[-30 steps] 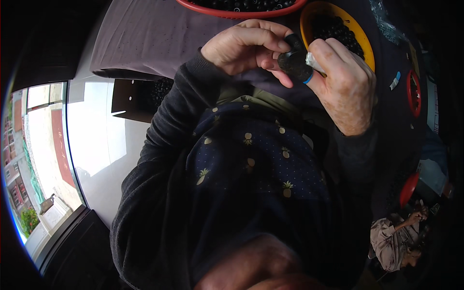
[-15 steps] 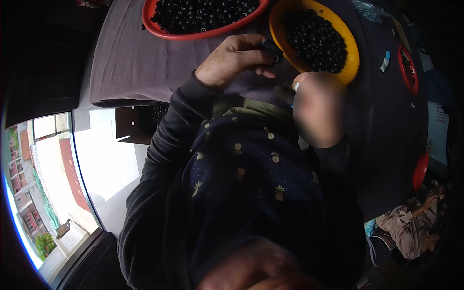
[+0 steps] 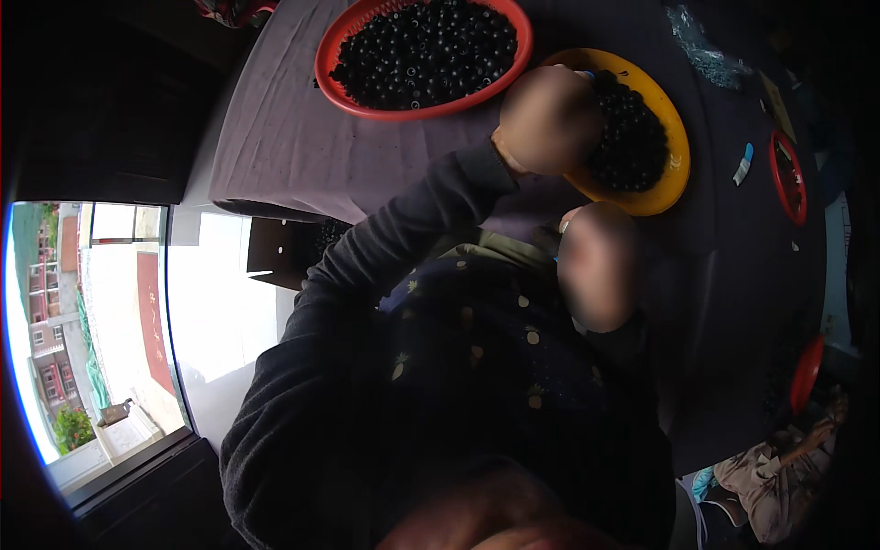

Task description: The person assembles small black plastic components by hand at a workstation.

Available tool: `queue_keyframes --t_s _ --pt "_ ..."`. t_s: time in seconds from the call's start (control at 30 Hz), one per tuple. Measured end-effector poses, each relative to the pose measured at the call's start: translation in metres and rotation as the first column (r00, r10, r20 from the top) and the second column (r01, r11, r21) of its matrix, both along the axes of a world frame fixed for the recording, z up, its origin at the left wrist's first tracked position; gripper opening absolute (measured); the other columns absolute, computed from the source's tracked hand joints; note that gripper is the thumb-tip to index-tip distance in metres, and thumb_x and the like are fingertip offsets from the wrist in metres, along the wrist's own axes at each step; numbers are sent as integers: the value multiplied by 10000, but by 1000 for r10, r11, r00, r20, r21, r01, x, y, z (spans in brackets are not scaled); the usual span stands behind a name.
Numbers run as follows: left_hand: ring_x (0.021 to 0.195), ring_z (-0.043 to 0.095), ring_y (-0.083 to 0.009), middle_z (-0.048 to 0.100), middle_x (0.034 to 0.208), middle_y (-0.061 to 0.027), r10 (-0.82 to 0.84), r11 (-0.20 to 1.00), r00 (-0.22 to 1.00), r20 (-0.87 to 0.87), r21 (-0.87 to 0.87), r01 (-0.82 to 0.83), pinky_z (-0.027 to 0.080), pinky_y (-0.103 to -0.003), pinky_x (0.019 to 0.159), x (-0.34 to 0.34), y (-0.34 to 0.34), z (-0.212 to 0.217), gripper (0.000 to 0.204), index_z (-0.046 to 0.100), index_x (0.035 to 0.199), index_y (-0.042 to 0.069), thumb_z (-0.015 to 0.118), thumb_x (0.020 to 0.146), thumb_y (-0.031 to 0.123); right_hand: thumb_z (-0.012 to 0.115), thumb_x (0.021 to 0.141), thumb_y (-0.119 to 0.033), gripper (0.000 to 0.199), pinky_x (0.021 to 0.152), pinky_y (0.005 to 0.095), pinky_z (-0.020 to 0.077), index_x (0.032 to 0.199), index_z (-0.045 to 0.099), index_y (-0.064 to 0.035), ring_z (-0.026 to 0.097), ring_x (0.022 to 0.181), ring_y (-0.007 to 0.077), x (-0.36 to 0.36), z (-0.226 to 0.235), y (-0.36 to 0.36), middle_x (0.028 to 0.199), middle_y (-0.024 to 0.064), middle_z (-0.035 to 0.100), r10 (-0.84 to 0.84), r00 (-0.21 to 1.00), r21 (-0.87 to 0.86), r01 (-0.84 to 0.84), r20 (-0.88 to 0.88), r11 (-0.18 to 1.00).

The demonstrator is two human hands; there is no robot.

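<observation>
My left hand [image 3: 550,119] is over the left rim of a yellow basket [image 3: 678,151], its fingers smeared by blur. The basket holds many small, round, glossy black pieces [image 3: 632,137]. Below that basket, close to my body, is my right hand [image 3: 600,266], also blurred. Something small and dark shows beside its fingertips, but its grip cannot be made out. Up and to the left stands a red basket [image 3: 417,114] heaped with similar black pieces [image 3: 426,55], some marked with a pale ring.
A dark grey cloth [image 3: 275,156] covers the table. On the right lie a small blue-and-white item [image 3: 743,165], a clear plastic bag [image 3: 706,50] and a smaller red tray [image 3: 786,174]. A dark box [image 3: 280,249] stands below the table's left edge. Another person [image 3: 770,481] is at the lower right.
My left hand has moved right, from the space between the baskets to the yellow basket. My right hand stays below that basket. The whole view has shifted, so the baskets appear lower.
</observation>
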State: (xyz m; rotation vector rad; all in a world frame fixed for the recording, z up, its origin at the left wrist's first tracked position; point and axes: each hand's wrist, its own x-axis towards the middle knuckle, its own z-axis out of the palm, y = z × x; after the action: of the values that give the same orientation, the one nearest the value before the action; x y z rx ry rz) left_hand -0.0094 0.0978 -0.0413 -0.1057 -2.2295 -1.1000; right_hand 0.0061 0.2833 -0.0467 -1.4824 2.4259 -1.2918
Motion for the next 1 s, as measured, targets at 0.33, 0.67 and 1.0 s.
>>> queue_keyframes --t_s 0.33,0.67,1.0 --pt "827 589 -359 575 915 -170 361 833 932 -8 -446 -326 493 -436 725 33 -102 15 196 622 911 32 632 761 157 695 787 -101 173 488 282 427 793 540 -23 507 548 137 5 -5 -9 678 44 491 42 998 23 -43 45 999" --pt "813 622 -355 633 815 -193 420 749 834 357 -655 -97 491 -446 723 4 -148 15 274 634 878 6 659 714 224 698 769 -77 164 489 262 444 798 546 -22 525 552 129 10 5 -15 687 35 512 65 997 74 -63 -31 995" --pt "897 651 -316 672 913 -178 511 736 622 593 -676 40 530 -410 745 -23 -119 48 227 699 874 51 626 684 152 684 760 -39 142 478 270 436 812 554 -15 533 551 147 12 6 -22 703 52 524 120 993 88 -119 -6 989"
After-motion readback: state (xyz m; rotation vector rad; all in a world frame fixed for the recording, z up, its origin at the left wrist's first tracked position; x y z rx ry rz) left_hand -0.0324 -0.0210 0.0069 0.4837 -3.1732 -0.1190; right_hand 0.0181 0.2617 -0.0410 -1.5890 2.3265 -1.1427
